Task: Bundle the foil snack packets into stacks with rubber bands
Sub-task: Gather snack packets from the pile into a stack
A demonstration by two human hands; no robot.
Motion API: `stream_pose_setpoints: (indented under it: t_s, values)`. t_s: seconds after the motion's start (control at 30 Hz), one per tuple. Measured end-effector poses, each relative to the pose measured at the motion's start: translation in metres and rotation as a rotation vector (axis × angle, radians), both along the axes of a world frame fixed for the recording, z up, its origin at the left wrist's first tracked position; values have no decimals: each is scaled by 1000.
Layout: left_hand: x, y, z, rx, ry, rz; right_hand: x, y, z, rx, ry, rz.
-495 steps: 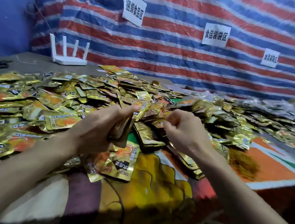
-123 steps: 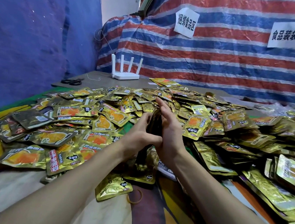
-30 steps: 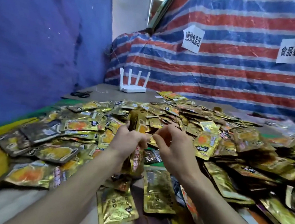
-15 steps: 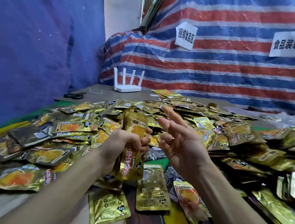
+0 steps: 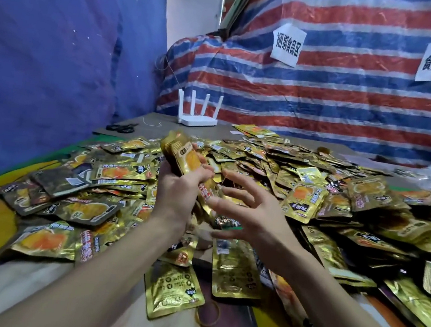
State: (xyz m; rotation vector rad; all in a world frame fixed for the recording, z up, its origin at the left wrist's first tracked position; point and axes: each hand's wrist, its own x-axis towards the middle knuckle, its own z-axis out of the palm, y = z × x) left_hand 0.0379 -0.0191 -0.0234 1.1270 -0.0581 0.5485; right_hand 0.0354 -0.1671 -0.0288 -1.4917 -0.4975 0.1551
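Striped tarp hangs behind a table heaped with loose gold foil packets, with a white router at the far edge. Above the heap the left hand grips a tilted stack of packets, fingers curled round its middle. Just beside the stack's lower end the right hand is released, fingers splayed. One rubber band lies on the cloth beside a single packet

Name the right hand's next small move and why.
Probably bring the right hand, fingers spread, over the lower end of the stack to loop a band on: the left hand grips it tilted, and no band shows round it.
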Motion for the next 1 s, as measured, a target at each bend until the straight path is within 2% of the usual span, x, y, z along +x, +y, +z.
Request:
stream_pose_setpoints:
  t_s: [0.1,0.27,0.4,0.57,0.77,0.9,1.0]
  values:
    - [-3,-6,4,-120,-46,-43,-5,16,-7,23,2,40]
    - [-3,-5,6,-290,88,-269,-8,31,-10,233,41,77]
    - [-3,-4,6,-276,153,-384,-8,28,-9,246,22,-12]
    - [-3,-9,-2,-272,229,-524,-3,17,-3,101,-148,-202]
    - [-2,-14,-9,-263,316,-519,2,6,0,-55,-165,-289]
    - [1,-16,-13,-288,356,-518,1,12,-8,-40,-169,-381]
    - [4,-13,-13,-331,354,-496,1,16,-10,-10,-167,-347]
